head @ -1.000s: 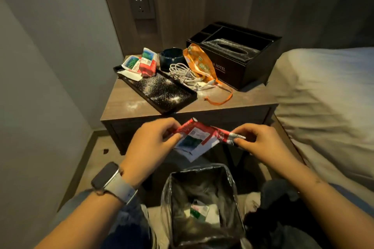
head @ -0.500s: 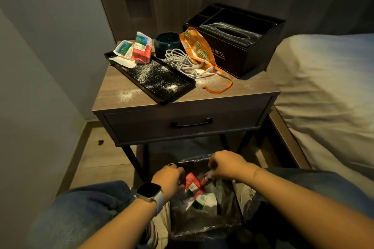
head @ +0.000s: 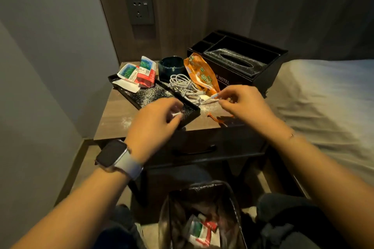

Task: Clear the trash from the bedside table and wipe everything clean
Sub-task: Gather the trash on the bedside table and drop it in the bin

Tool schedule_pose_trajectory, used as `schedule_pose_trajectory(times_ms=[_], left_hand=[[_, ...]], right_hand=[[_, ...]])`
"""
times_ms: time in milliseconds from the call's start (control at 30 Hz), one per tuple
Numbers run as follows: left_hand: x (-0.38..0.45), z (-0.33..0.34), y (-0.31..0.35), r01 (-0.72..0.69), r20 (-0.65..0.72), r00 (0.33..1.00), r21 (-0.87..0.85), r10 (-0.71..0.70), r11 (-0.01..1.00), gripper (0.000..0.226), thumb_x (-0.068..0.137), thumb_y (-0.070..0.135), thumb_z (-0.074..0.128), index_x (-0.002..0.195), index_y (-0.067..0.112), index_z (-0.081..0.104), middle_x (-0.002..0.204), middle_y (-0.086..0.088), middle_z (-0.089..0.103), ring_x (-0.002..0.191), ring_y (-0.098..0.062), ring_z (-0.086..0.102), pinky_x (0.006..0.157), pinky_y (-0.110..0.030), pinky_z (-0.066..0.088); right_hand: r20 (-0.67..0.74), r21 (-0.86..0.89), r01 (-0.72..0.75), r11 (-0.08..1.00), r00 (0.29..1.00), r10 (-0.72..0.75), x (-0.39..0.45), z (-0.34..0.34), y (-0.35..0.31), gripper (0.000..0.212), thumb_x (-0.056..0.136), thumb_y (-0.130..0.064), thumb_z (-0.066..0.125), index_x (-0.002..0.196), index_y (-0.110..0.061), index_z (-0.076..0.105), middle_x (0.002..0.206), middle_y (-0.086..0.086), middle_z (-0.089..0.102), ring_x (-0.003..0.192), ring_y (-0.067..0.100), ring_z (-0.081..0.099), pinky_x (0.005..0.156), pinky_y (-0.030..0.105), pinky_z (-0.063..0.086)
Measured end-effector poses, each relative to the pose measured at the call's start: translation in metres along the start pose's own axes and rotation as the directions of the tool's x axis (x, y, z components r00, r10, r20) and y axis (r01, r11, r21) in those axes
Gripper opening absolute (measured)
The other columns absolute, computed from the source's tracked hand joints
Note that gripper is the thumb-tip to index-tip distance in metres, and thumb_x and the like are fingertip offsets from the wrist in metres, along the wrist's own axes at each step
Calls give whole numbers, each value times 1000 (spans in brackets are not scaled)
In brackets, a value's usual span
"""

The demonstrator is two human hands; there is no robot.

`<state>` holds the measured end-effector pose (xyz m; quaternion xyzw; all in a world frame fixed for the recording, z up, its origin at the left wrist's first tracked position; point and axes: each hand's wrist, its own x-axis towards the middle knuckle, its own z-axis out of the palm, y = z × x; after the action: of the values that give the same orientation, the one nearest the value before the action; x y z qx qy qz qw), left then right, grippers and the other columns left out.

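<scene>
The wooden bedside table (head: 113, 119) carries a black tray (head: 145, 95) dusted with white powder. Crumpled red-and-green wrappers (head: 139, 73) lie at the tray's far end. An orange wrapper (head: 202, 73) leans on a black tissue box (head: 238, 60), beside a tangled white cable (head: 182, 85). My right hand (head: 242, 103) pinches the orange wrapper's lower end. Blurred and loosely curled, my left hand (head: 155, 123) hovers over the tray's near end with nothing clearly in it. A torn orange strip (head: 216, 118) lies near the table's front edge.
A lined trash bin (head: 202, 187) stands on the floor between my knees with a red-and-green wrapper (head: 199, 230) inside. A dark cup (head: 171, 65) sits behind the cable. The bed (head: 323, 95) is on the right, a grey wall on the left, a socket (head: 140, 9) behind.
Both hands dropped the red-and-green wrapper into the bin, then rose to the table top. The right hand has reached the orange wrapper; the left is over the tray.
</scene>
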<state>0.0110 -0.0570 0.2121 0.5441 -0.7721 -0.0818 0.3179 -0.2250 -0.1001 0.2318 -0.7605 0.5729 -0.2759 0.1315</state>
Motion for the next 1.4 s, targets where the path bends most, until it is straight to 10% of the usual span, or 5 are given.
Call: schedule_pose_trajectory(times_ms=[300,467,600,900,1400], left_hand=[[130,-5,-80,230,-167,963,105,-211,968,33,85,24,61,117,14,61,117,-11,61,111,-29,55,93,-40,43],[152,3,-122,458,-171,880,54,-444,887,61,82,35,71,131,8,47,126,-18,53,118,-36,51,97,-44,42],[153,12,-138,441,-83,893,-23,-442,897,50,82,29,71,126,12,53,112,-10,66,104,-30,62,83,-36,48],[136,0,-140,298,-284,876,-318,-391,900,13,82,12,69,96,13,68,89,-7,71,76,-23,68,73,-43,57],[71,-50,-59,245,-152,912,-542,-381,803,23,80,7,74,103,9,69,101,-3,71,89,-21,70,80,-43,59]], right_hand=[[48,-554,-117,825,984,172,115,26,-5,16,91,-22,59,96,-7,62,88,8,61,85,28,63,60,32,45],[14,-546,-147,825,983,185,125,46,7,5,92,-17,58,91,-13,60,87,4,62,79,27,61,58,31,41],[-61,-552,-120,825,993,103,121,50,16,15,90,-8,54,76,-15,55,71,2,54,65,25,52,47,27,29],[-255,-403,-64,913,966,-45,116,4,1,18,90,-27,52,81,-14,60,71,3,59,65,22,58,60,42,54],[8,-203,-157,966,987,162,62,-55,-29,17,87,-29,63,77,-16,66,72,4,68,66,16,67,66,34,60]])
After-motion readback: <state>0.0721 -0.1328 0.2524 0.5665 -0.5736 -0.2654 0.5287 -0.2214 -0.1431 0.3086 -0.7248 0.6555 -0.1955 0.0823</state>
